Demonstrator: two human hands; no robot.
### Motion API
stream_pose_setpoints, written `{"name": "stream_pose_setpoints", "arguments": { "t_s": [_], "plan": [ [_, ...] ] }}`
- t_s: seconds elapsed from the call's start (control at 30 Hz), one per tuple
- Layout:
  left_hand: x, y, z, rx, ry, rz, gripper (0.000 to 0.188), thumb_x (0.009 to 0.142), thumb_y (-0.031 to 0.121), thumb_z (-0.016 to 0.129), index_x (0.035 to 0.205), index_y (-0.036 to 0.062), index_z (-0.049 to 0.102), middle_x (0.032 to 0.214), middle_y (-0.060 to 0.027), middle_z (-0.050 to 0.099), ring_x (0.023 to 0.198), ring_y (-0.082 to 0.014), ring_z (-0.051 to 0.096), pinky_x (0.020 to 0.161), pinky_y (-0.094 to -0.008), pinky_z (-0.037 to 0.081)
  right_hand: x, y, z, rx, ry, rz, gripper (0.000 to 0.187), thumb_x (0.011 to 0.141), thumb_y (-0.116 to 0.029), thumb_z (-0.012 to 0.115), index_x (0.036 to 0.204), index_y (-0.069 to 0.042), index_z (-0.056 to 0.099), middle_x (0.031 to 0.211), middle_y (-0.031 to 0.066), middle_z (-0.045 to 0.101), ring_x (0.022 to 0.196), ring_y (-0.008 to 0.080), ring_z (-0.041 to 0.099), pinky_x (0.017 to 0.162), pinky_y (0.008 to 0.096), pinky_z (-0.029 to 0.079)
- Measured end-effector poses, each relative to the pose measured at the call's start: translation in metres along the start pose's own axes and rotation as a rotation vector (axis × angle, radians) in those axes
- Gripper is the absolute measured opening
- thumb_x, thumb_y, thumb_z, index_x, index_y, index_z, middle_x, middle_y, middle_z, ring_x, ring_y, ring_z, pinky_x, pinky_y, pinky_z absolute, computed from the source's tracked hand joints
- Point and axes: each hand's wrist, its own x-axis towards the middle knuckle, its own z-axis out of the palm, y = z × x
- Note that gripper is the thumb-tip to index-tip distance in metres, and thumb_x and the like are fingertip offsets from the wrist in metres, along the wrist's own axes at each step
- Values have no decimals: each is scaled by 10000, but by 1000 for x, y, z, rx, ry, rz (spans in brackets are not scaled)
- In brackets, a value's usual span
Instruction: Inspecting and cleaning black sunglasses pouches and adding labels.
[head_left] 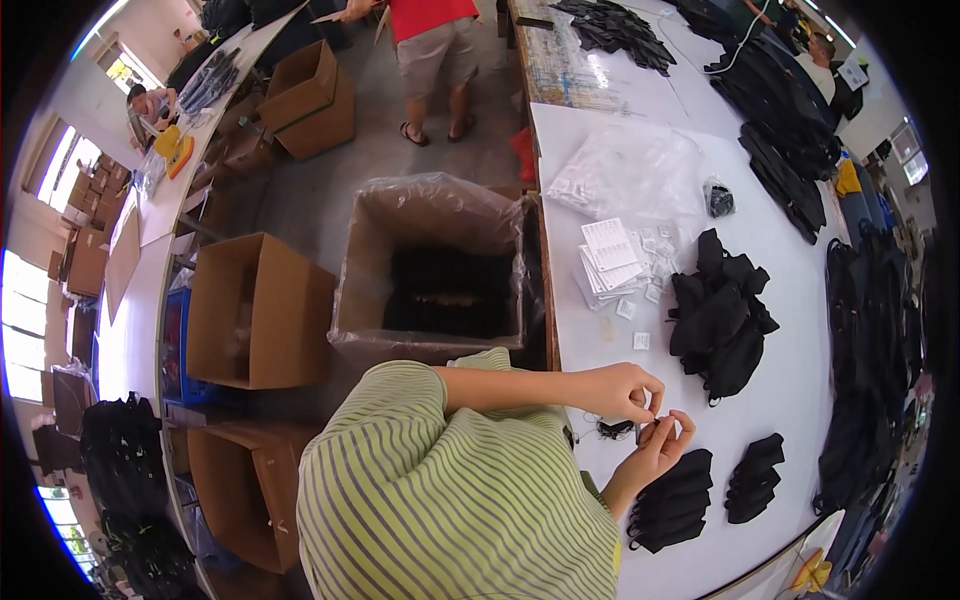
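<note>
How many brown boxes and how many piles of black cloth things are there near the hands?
Open cardboard boxes on the floor: 4
Black fabric piles by the hands on the white table: 3
Total: 7

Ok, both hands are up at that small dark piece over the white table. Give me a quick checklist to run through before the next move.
1. Small dark piece pinched between both hands: ok, left hand above it, right hand below.
2. What the piece is: cannot tell, too small.
3. Thin black cord beside the hands lies on the white table: ok.
4. Black folded items within reach by the right hand: ok.
5. White packets further up the table, loose ones scattered: ok.
6. Plastic-lined carton open beside the table: ok; contents dark, cannot tell.
</note>
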Motion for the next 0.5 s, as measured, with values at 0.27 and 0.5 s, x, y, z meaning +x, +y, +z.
{"name": "stream_pose_setpoints", "arguments": {
  "t_s": [0.27,0.5],
  "plan": [
    [1,2,0,-46,-9,-47,82,808,114,587,805,40,550,459,64,363,436,-38,273,448,-249,226,0,-3,-1,-29,23,46,44,948,-114,478,962,-73,472,623,-59,360,539,17,268,485,191,183],
    [5,-4,4,-24,-31,-59,83,800,116,584,805,40,552,457,65,361,434,-37,273,448,-248,226,5,6,-15,-30,-62,9,55,941,-99,483,981,-61,480,666,-31,452,554,10,318,482,175,207]
  ]
}}
